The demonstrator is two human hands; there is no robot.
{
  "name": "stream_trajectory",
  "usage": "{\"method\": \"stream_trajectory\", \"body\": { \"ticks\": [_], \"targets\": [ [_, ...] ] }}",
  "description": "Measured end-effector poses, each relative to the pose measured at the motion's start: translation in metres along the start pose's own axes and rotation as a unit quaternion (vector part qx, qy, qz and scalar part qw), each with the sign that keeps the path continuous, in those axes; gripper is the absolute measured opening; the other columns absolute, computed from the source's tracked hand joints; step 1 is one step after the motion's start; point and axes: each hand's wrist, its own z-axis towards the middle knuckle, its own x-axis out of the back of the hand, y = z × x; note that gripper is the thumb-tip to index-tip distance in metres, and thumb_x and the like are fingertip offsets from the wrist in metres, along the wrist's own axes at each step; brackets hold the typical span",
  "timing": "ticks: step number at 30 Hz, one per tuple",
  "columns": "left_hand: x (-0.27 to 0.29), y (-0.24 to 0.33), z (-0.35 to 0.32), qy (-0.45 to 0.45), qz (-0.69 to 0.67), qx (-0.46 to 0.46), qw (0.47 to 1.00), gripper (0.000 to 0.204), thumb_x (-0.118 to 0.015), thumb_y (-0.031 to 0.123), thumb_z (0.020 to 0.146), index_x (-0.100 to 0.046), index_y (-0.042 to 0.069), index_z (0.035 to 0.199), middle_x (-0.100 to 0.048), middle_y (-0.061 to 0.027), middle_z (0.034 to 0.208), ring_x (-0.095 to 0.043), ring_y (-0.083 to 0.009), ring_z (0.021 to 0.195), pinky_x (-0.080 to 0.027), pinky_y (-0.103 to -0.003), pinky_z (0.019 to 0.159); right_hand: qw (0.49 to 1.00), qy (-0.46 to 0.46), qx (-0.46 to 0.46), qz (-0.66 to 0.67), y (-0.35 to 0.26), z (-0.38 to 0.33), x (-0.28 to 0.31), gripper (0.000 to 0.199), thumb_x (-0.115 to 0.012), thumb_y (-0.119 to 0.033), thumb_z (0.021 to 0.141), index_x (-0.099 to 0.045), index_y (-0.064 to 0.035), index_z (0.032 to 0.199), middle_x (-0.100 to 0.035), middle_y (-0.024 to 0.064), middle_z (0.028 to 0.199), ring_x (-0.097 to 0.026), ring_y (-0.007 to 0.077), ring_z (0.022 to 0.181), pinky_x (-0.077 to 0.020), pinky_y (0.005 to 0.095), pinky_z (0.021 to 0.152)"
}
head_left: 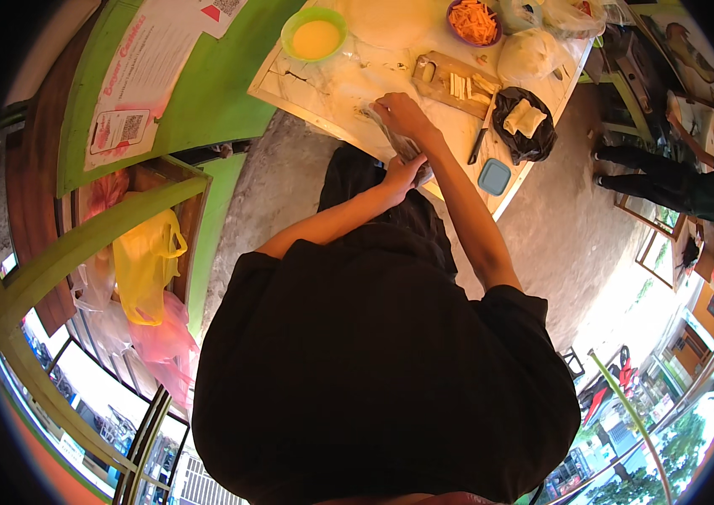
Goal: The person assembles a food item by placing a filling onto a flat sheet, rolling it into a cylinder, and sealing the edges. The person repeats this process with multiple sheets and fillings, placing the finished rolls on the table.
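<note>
At the table's near edge, my left hand is closed round the lower end of a crumpled, greyish-brown, limp thing; whether it is cloth or plastic I cannot tell. My right hand is above it, fingers curled at its upper end. Right of my hands lies a wooden cutting board with pale cut strips on it. A knife with a dark handle rests beside the board. Next to it, a pale block sits on an opened black plastic bag.
A green bowl of yellow liquid stands far left on the table. At the back are a purple bowl of orange strips and filled plastic bags. A blue-grey square box lies near the right edge. Another person stands far right.
</note>
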Motion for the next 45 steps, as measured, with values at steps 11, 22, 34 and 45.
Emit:
{"method": "stream_trajectory", "body": {
  "ticks": [11, 22, 34, 45],
  "targets": [
    [-0.005, 0.005, 0.007, -0.094, 0.014, 0.033, 0.995, 0.033, -0.076, 0.024, 0.101, -0.065, 0.001, 0.121, -0.073, -0.009, 0.107, -0.074, -0.0188, 0.087, -0.061, -0.036, 0.071, 0.999, 0.009, -0.045, -0.006, 0.007, -0.011, 0.019, 0.037, -0.063, -0.028, 0.101, -0.076, 0.0041, 0.087, -0.07, 0.0296, 0.085, -0.069, 0.0486, 0.083, -0.0538, 0.0538, 0.078],
    [-0.011, -0.007, 0.006, -0.103, 0.141, 0.1, 0.98, 0.039, -0.081, 0.03, 0.097, -0.063, 0.015, 0.127, -0.07, 0.0003, 0.117, -0.065, -0.0119, 0.104, -0.054, -0.034, 0.081, 0.993, 0.062, -0.091, 0.033, 0.0, -0.057, 0.036, 0.036, -0.065, -0.027, 0.102, -0.076, 0.0067, 0.094, -0.071, 0.0273, 0.089, -0.069, 0.0463, 0.085, -0.0532, 0.0496, 0.076],
    [0.047, 0.007, 0.036, -0.159, 0.26, 0.04, 0.952, 0.047, -0.083, 0.025, 0.092, -0.062, 0.015, 0.133, -0.069, -0.0016, 0.122, -0.063, -0.0131, 0.112, -0.049, -0.033, 0.096, 0.959, 0.22, -0.093, 0.152, -0.062, -0.139, 0.066, 0.023, -0.065, -0.013, 0.104, -0.072, 0.0088, 0.107, -0.071, 0.0204, 0.1, -0.07, 0.0356, 0.086, -0.0535, 0.0412, 0.072],
    [0.124, 0.081, 0.002, -0.112, 0.112, 0.049, 0.986, 0.038, -0.061, 0.026, 0.109, -0.054, 0.008, 0.142, -0.067, -0.0103, 0.132, -0.063, -0.0236, 0.126, -0.051, -0.039, 0.105, 0.902, 0.396, -0.098, 0.141, -0.018, -0.09, 0.143, 0.034, -0.062, -0.022, 0.11, -0.071, 0.0099, 0.108, -0.069, 0.0141, 0.095, -0.062, 0.0222, 0.084, -0.0499, 0.0342, 0.079]
  ]
}}
